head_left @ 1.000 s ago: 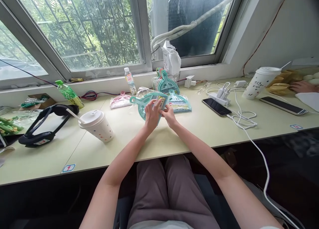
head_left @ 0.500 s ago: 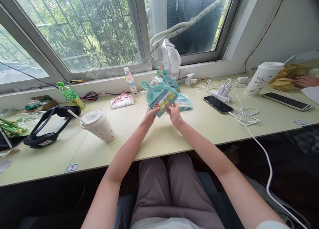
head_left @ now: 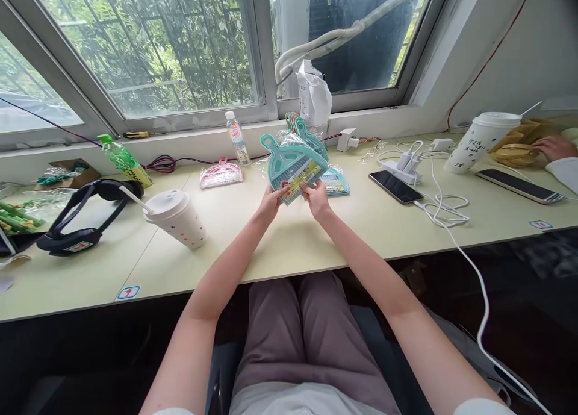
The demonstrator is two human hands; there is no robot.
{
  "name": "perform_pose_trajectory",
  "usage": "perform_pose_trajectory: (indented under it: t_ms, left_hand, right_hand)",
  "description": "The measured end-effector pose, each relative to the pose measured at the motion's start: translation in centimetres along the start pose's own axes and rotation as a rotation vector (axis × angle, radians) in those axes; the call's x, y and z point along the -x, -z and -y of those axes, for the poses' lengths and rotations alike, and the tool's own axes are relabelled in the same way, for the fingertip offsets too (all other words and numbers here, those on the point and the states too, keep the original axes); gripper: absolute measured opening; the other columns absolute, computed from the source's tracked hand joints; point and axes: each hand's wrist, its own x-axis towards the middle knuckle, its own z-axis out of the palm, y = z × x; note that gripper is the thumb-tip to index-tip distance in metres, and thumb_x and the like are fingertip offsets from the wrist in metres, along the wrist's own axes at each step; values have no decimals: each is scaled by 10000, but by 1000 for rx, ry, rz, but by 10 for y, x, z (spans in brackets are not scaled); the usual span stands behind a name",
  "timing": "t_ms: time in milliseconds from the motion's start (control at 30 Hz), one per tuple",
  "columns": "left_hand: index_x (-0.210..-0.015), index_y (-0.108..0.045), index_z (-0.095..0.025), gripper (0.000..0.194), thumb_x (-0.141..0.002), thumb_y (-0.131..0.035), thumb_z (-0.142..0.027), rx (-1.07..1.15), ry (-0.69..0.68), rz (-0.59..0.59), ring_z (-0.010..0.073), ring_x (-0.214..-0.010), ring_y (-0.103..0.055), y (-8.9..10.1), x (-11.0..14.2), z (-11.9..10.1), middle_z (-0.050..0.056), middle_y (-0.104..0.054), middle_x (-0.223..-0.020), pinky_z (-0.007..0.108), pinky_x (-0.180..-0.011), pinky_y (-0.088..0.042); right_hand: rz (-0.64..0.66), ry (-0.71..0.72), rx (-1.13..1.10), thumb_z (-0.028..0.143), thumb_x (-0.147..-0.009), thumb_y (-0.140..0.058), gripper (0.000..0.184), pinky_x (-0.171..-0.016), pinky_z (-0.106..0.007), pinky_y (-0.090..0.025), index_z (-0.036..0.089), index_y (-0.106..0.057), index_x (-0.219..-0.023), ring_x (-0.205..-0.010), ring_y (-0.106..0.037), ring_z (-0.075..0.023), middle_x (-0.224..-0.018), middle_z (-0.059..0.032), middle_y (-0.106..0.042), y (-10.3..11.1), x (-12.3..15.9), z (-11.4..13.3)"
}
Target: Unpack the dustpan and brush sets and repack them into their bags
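Both hands grip a small teal dustpan (head_left: 295, 161) with a brush set in it and a yellow printed label across its front. My left hand (head_left: 270, 203) is closed on its lower left edge, and my right hand (head_left: 316, 198) pinches the lower right. It is held tilted above the table, handle toward the upper left. Behind it stands a stack of similar dustpans (head_left: 310, 137) with green and red handles, partly hidden. Another teal dustpan (head_left: 339, 182) lies just right of my right hand. A pink dustpan (head_left: 221, 174) rests to the left.
On the left are a lidded paper cup (head_left: 180, 219), a black headset (head_left: 74, 240) and a green bottle (head_left: 124, 160). A clear bottle (head_left: 237, 139) stands by the window. To the right lie a phone (head_left: 396, 187), a white power strip (head_left: 403, 171) and another cup (head_left: 481, 143). Someone's hand (head_left: 548, 147) shows far right.
The view has shifted slightly. Both hands still hold the teal dustpan in nearly the same pose; no grip has visibly changed.
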Motion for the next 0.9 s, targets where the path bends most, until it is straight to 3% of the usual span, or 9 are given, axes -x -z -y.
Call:
perform_pose_trajectory:
  t_ms: [167,400,600,767,900]
  left_hand:
    - [-1021,-612,-206,499,-610,-853,-352,-71,-8,-15,299,-1122,-700,1,1,-3,69,-754,-1023,438,-958,-569]
    - [-1078,-617,-223,518,-630,-830,-372,-103,-101,-103,272,-1083,-706,-5,1,-1,47,-755,-1074,372,-863,-588]
    - [-1084,-614,-204,526,-644,-854,-362,-187,-82,-32,288,-1050,-708,-2,4,-9,79,-750,-1124,348,-777,-588]
    - [-1204,-577,-236,540,-739,-811,-381,-139,-62,-39,287,-1147,-690,-18,16,9,82,-709,-1281,386,-854,-602]
    - [-1264,-536,-242,566,-783,-791,-396,-109,32,70,294,-1129,-713,-28,23,18,95,-668,-1358,426,-898,-583]
  right_hand:
    - [59,51,73,239,-712,-796,353,-916,-365,-623,245,-566,-980,-1035,-715,-198,-1038,-30,-741,-1,0,4]
    - [76,49,137,323,-707,-845,347,-906,-399,-640,240,-599,-937,-1091,-698,-223,-1063,-35,-747,5,-1,9]
    - [25,-36,77,238,-672,-873,308,-934,-422,-647,216,-627,-856,-1068,-728,-259,-965,-58,-768,8,-5,6]
    - [-8,14,12,206,-663,-844,267,-937,-446,-648,212,-634,-828,-1083,-728,-278,-967,-64,-771,13,-8,2]
    - [-62,21,-41,198,-682,-802,201,-945,-419,-638,217,-651,-814,-1074,-726,-261,-965,-44,-772,18,-11,3]
